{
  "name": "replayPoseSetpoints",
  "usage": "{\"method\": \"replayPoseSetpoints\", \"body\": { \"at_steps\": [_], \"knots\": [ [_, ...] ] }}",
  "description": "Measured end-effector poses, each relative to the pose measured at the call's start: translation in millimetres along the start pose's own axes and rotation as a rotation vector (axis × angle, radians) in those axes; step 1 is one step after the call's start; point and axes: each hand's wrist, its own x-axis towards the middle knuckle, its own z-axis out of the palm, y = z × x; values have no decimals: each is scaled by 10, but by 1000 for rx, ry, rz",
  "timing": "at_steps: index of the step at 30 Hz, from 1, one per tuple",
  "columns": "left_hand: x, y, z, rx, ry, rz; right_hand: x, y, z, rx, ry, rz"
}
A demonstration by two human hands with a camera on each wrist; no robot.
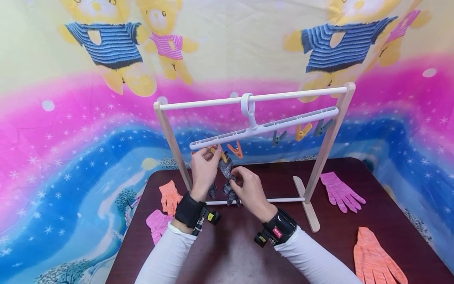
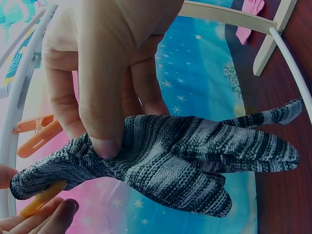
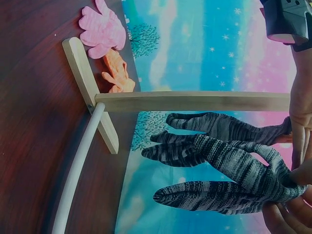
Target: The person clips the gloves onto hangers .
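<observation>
A black-and-white striped knit glove (image 2: 165, 156) hangs fingers-down below the left end of a white hanger (image 1: 227, 138). My left hand (image 1: 205, 169) pinches a yellow clothespin (image 2: 44, 199) at the glove's cuff. Lower on the same glove, my right hand (image 1: 250, 191) pinches the fabric between thumb and fingers; its thumb lies across the knit in the left wrist view. Behind it a second striped glove (image 3: 229, 129) hangs beside the wooden post. An orange clothespin (image 1: 235, 150) dangles from the hanger, just right of my left hand.
The hanger tilts, left end lower, on a rack's top bar (image 1: 209, 103). More clothespins (image 1: 303, 132) hang on its right half. Orange (image 1: 170, 197) and pink gloves (image 1: 158, 225) lie left on the table; another pink glove (image 1: 342, 192) and orange glove (image 1: 377, 258) lie right.
</observation>
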Motion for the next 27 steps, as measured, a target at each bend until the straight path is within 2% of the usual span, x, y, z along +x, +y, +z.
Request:
{"method": "replayPoseSetpoints", "body": {
  "at_steps": [7, 17, 22, 27],
  "knots": [
    [-34, -40, -18, -9, -25, 5, -3, 9, 12, -23, 3, -5],
    [-114, -111, -48, 71, -74, 5, -18, -3, 9, -38, 7, -13],
    [-153, -134, -34, 65, -86, 30, -31, -13, 12, -46, 6, -8],
    [-192, -161, -19, 79, -92, 21, -41, -24, 12, -51, 7, -8]
  ]
}}
